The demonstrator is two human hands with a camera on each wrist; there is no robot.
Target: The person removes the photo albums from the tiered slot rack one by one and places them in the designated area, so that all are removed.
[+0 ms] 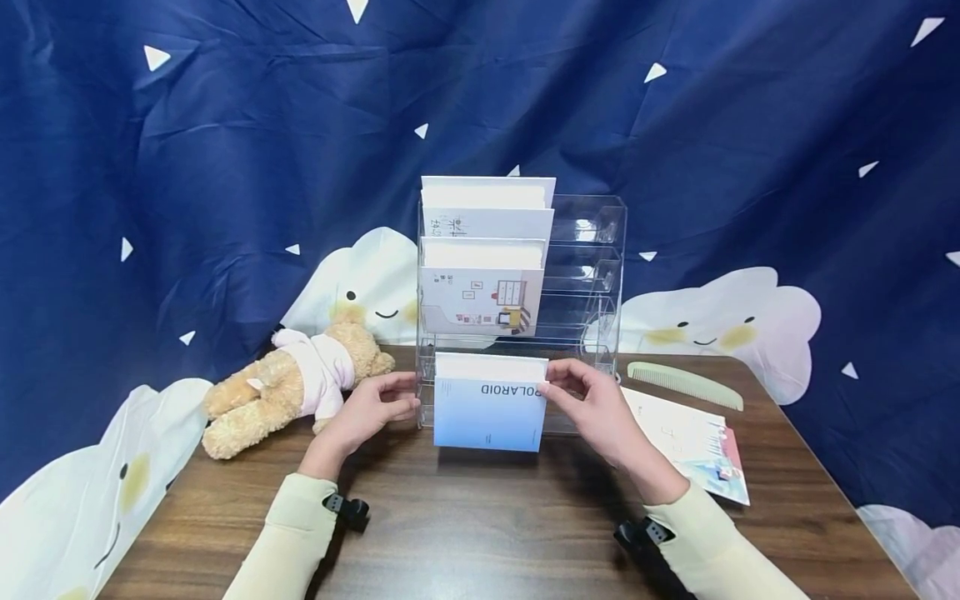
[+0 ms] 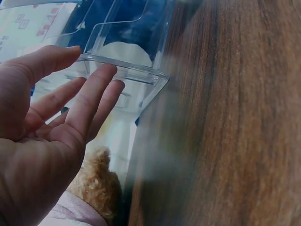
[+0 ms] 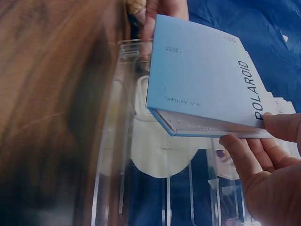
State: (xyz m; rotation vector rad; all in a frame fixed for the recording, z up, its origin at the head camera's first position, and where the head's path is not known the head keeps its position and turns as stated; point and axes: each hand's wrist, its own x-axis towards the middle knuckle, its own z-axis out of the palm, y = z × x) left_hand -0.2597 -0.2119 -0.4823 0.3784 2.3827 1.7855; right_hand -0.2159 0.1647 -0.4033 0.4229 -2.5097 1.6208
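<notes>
My right hand (image 1: 592,404) pinches a blue book (image 1: 487,421) marked POLAROID near its upper right corner, thumb on the cover and fingers behind. The book is held in front of the lower part of a clear plastic rack (image 1: 585,271), its lettering upside down in the head view. In the right wrist view the blue book (image 3: 197,70) shows its page edges, and the rack stands behind it. My left hand (image 1: 375,412) is at the rack's lower left side. Its thumb and relaxed fingers (image 2: 91,99) lie along the clear edge in the left wrist view.
Several white-covered books (image 1: 480,296) stand in the rack's upper tiers, on the left. A teddy bear (image 1: 300,379) in a pale top lies by my left hand. On the right are a pale green comb (image 1: 686,383) and printed booklets (image 1: 686,437) on the wooden table (image 1: 465,533).
</notes>
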